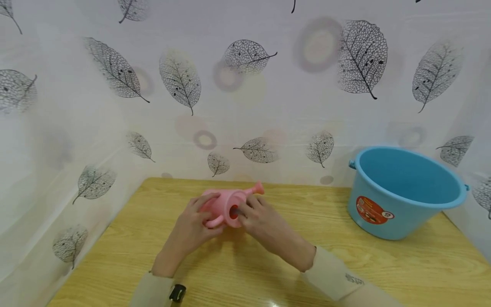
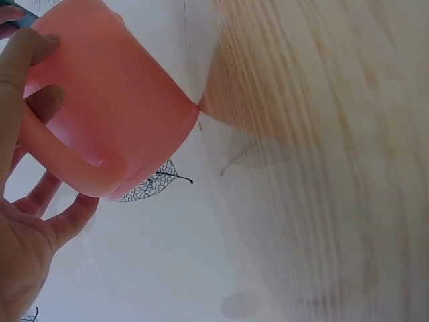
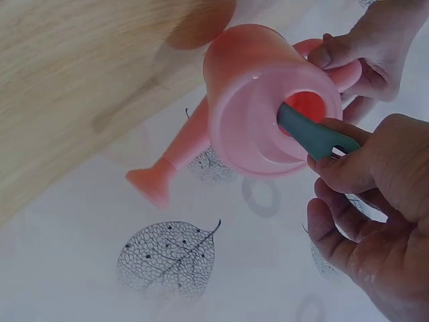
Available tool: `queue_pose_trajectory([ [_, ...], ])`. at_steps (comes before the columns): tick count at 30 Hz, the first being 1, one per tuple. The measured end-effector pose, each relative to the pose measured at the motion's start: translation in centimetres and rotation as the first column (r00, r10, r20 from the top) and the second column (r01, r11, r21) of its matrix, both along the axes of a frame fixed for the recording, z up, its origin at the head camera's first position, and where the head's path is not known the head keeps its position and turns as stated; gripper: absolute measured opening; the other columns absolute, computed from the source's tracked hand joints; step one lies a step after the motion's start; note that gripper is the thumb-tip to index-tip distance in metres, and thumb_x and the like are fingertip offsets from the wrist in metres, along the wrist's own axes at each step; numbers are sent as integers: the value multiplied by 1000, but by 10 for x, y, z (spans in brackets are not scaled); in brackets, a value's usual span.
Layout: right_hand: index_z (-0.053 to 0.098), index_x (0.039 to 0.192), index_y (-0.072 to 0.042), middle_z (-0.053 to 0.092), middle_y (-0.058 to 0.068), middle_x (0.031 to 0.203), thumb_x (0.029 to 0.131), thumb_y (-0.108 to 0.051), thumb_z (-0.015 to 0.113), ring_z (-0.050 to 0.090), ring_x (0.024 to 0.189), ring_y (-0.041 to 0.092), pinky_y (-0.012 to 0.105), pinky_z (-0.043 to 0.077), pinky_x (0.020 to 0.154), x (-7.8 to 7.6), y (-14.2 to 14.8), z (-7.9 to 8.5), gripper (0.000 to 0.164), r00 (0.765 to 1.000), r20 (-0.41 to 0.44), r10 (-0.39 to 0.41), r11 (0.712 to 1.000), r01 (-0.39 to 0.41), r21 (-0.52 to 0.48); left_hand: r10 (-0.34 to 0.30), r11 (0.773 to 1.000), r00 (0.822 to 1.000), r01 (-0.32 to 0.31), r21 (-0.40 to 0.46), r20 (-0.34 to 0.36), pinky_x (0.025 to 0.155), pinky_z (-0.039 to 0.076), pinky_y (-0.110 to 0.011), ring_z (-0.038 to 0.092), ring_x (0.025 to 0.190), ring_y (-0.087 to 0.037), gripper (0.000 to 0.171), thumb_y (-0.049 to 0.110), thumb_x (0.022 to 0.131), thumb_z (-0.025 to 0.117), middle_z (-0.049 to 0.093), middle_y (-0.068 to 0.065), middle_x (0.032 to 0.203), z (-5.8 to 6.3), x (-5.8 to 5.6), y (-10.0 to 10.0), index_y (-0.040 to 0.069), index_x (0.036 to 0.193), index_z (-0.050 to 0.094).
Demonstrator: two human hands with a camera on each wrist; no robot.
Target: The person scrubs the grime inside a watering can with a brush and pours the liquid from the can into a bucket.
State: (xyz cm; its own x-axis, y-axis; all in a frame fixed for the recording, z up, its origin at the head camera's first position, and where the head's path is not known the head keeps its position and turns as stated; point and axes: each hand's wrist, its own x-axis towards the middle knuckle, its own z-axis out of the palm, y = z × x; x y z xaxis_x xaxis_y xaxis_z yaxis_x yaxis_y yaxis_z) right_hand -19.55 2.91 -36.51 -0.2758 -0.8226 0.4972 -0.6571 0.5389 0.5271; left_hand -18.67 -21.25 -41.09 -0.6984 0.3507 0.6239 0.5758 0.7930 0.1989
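A pink watering can [image 1: 226, 200] lies tipped on its side, its top toward me and its spout [image 3: 181, 141] pointing off to the right in the head view. My left hand [image 1: 192, 224] grips the can at its curved handle [image 2: 67, 157], with fingers spread over the body. Between thumb and fingers, my right hand [image 3: 395, 181] pinches the end of a green tool handle [image 3: 305, 134] with a slot in it. The tool's other end goes into the can's round opening [image 3: 315, 104] and is hidden inside, so I cannot tell its kind.
A light blue bucket [image 1: 414, 217] with a red sticker stands at the right of the wooden table [image 1: 161, 209]. Behind the table and along its left side hangs a white sheet [image 1: 284, 111] printed with leaves.
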Motion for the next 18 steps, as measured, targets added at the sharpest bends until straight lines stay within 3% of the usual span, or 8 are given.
queue_pose_trajectory([
  [10,69,86,-16,56,-3,87,85,-13,77,47,84,17,23,43,71,8,6,16,10,998,-55,-23,998,25,50,15,1000,1000,-15,-19,20,97,60,-45,60,121,-30,26,25,71,90,62,0,141,1,1,3,14,66,67],
  [18,69,88,-16,57,-3,86,82,-17,80,48,83,16,22,44,72,11,5,20,12,999,-34,-38,997,40,63,9,1000,1000,-9,-9,8,96,60,-45,60,120,-31,29,26,70,90,63,-1,140,0,-1,2,15,64,64],
])
